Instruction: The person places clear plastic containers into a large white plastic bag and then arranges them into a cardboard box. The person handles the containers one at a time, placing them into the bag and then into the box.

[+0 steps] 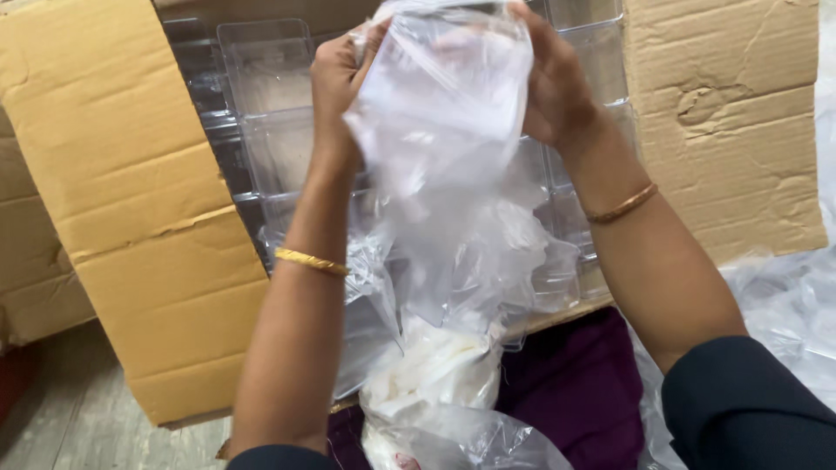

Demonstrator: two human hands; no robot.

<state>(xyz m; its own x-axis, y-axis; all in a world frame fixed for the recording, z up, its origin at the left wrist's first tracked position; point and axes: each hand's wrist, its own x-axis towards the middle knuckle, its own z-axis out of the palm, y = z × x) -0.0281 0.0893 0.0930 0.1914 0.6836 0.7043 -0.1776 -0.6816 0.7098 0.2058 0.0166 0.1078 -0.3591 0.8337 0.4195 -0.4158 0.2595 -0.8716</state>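
Clear crinkled plastic bag (444,113) pinched at its top between left hand (335,83) and right hand (557,87) fingers, its contents blurred; cardboard box (131,218) of transparent trays (266,104) lies beyond them.

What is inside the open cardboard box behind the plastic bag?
Stacked clear plastic trays fill the cardboard box. The plastic bag, held by the left hand and right hand, covers the middle ones.

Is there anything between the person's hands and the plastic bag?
No. Both the left hand and the right hand already pinch the top of the clear bag, one on each side, with nothing visible between. The bag hangs in front of the open cardboard box of clear trays.
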